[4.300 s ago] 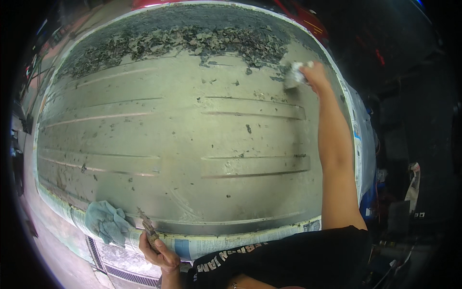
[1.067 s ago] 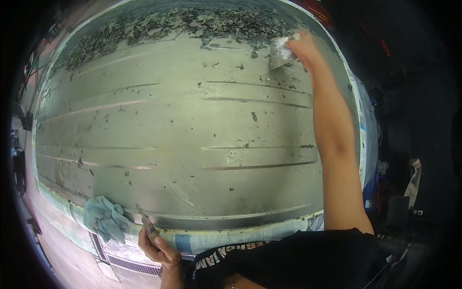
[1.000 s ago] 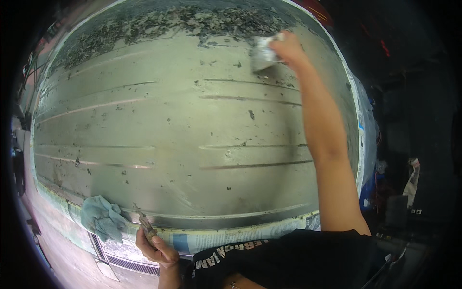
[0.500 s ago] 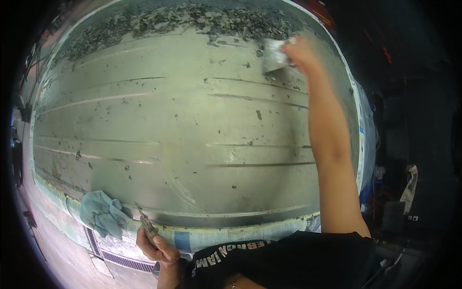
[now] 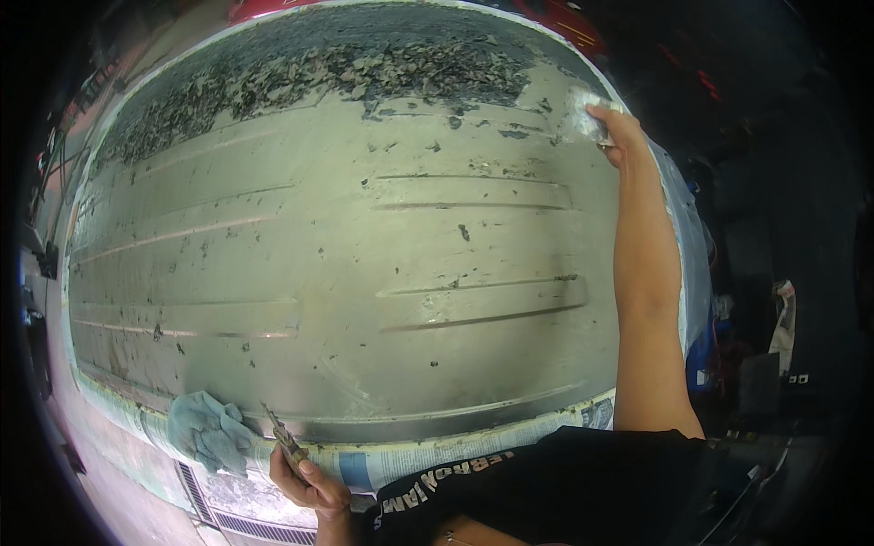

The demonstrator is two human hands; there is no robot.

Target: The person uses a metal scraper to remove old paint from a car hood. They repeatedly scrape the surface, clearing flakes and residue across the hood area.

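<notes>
A broad ribbed metal panel [image 5: 337,246], greenish grey, spreads out before me. Toward its far right side my right hand [image 5: 623,136] is closed on a whitish, shiny flat piece [image 5: 587,116], laid against the surface; blur hides whether it is a scraper or a pad. Curled flakes of dark paint [image 5: 364,75] lie in a band left of that hand. At the near edge my left hand [image 5: 314,489] grips a narrow scraper [image 5: 286,439] by its stained handle, its thin tip pointing up and away. Beside it a blue-grey cloth [image 5: 209,432] hangs over the edge.
Printed masking paper [image 5: 410,462] and pale tape line the panel's near border. Translucent plastic sheeting [image 5: 689,246] hangs along the right side. Below left, a floor grate [image 5: 264,528] runs beside a pale floor. Something red [image 5: 273,9] stands beyond the far edge.
My right hand has moved right with the whitish piece, close to the panel's right border. My left hand still holds the scraper near the cloth. The whole view has shifted slightly.
</notes>
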